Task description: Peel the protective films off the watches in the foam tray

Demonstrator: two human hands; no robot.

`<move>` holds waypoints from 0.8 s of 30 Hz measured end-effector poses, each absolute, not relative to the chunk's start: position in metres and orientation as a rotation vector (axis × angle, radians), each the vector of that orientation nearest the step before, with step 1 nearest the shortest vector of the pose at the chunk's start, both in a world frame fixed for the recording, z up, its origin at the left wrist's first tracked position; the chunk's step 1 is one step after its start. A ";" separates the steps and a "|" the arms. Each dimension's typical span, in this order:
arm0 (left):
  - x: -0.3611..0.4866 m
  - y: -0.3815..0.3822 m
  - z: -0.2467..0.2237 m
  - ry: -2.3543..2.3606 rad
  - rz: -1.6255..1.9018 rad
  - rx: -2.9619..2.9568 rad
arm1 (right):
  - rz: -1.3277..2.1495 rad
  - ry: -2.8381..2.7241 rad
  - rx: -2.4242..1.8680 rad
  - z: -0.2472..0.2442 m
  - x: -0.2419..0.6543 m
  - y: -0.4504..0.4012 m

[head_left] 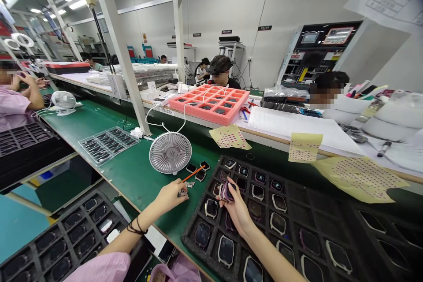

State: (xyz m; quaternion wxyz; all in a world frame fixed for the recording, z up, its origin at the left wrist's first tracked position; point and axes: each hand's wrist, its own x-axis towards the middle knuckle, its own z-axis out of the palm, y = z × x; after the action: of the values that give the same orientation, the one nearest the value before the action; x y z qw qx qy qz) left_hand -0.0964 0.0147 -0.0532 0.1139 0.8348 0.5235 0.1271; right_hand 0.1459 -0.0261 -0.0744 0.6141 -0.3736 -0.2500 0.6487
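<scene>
My right hand (235, 207) is closed around a purple-framed smartwatch case (227, 190), held above a dark foam tray (297, 189). The tray's compartments hold many watch cases, some silver-framed, such as a silver watch case (226, 250), and some purple. My left hand (172, 197) is closed over the green bench, gripping a thin orange stick (194, 173) that points away to the right. Small shiny pieces (189, 184) lie by its fingertips; whether it also pinches one is unclear. Just beyond are several dark-faced watch cases (200, 176).
A white fan (170, 153) stands on the green bench (132, 176), beside a clear plastic tray (109, 144) of dark parts. Another foam tray (62, 238) of watches is at lower left. On the shelf ahead sits a pink foam tray (224, 116). Co-workers sit across and at far left.
</scene>
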 end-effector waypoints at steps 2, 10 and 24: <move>-0.096 0.006 -0.064 1.537 0.353 2.533 | 1.496 -0.588 -0.858 -0.074 0.146 -0.027; -0.094 0.000 -0.099 1.385 0.425 2.849 | 1.556 -0.600 -0.810 -0.065 0.143 -0.030; -0.050 0.000 -0.040 0.491 0.809 3.093 | 1.906 -0.638 -0.648 -0.067 0.142 -0.030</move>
State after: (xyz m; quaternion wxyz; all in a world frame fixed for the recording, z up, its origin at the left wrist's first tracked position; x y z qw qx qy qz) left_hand -0.0496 -0.0003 -0.0399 -0.0464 0.9552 0.1517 0.2499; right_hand 0.1424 -0.0300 -0.0673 0.4924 -0.2669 -0.2630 0.7856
